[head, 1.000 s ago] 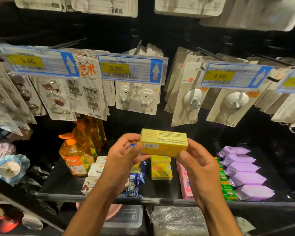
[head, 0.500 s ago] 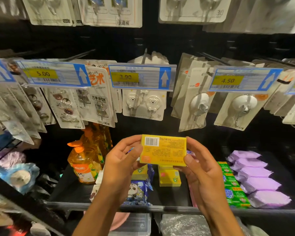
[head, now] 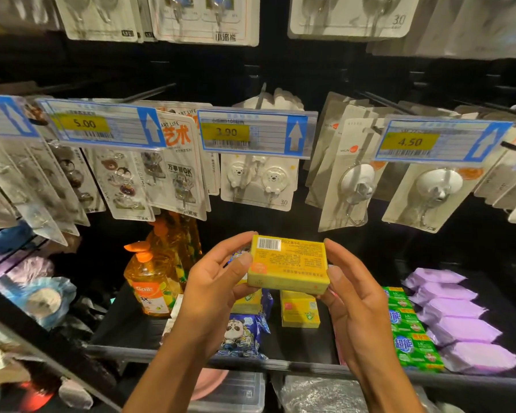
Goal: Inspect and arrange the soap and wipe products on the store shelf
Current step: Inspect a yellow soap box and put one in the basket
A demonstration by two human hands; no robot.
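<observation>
Gripping the yellow soap box at both ends, your left hand and right hand hold it above the shelf, barcode up.

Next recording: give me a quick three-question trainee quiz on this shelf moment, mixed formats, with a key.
1. True or false: the left hand and right hand both hold the yellow box.
2. Which price tag hangs most directly above that box? A 5.00, B 3.90, C 4.50.
3. Fill in: the purple packs lie at the shelf's ____ end.
Key: 1 true; 2 B, the 3.90 tag; 3 right.
</observation>
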